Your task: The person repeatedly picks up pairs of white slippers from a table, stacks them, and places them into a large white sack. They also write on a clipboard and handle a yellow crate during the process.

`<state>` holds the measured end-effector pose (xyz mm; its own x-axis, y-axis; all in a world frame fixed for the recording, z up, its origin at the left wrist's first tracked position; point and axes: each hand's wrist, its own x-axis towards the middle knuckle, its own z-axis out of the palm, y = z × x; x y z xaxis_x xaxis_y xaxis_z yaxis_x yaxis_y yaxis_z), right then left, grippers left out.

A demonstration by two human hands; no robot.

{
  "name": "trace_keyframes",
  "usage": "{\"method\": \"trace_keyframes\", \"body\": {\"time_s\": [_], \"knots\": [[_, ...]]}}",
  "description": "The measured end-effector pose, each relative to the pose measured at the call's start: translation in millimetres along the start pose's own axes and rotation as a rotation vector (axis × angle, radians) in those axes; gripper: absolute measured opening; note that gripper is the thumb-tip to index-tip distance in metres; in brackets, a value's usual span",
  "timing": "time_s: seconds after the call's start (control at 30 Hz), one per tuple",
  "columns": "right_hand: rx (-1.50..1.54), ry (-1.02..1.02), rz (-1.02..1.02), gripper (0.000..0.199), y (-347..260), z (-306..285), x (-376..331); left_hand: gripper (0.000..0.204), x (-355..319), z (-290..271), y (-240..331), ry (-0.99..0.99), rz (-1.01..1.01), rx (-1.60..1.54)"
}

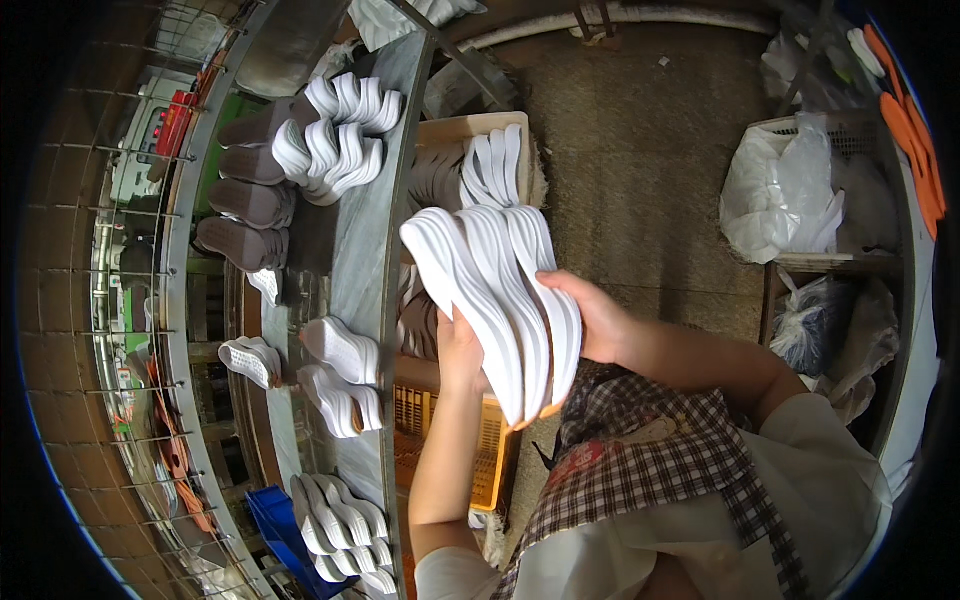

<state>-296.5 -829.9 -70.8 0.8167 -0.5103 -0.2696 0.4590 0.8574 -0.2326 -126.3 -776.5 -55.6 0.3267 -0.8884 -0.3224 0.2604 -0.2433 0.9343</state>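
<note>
Several white shoe soles (497, 300), pressed side by side into one stack, are held up in front of me between both hands. My left hand (460, 352) grips the stack's lower left side, its thumb against the nearest sole. On the opposite side my right hand (590, 315) clasps the outer sole, fingers over its edge. Orange-brown patches show at the stack's lower tips. Just beyond the stack is a beige crate (470, 128) holding more white soles (492, 165) and dark soles (437, 178).
Left of me runs a grey bench (358, 285) with groups of white soles (340, 355) and dark soles (250, 200). Below it are a yellow crate (489, 455) and a blue bin (285, 525). A bagged white bundle (780, 190) lies on the right. Wire mesh (105, 320) borders the far left.
</note>
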Motion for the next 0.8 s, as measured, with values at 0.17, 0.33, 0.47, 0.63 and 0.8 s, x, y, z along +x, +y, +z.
{"method": "trace_keyframes", "body": {"time_s": [0.17,0.33,0.47,0.63,0.8], "knots": [[0.068,0.312,0.354,0.062,-1,-28,0,0.037,4,1,-37,-0.051,-0.426,-0.336],[0.061,0.370,0.427,0.067,3,-43,-4,0.034,4,10,-57,-0.171,-0.530,-0.497],[0.074,0.385,0.453,0.067,4,-45,-8,0.036,3,15,-55,-0.242,-0.550,-0.531],[0.062,0.372,0.466,0.066,7,-48,-7,0.038,0,14,-48,-0.288,-0.547,-0.539],[0.056,0.350,0.479,0.065,11,-55,-4,0.041,-3,13,-44,-0.322,-0.547,-0.541]]}}
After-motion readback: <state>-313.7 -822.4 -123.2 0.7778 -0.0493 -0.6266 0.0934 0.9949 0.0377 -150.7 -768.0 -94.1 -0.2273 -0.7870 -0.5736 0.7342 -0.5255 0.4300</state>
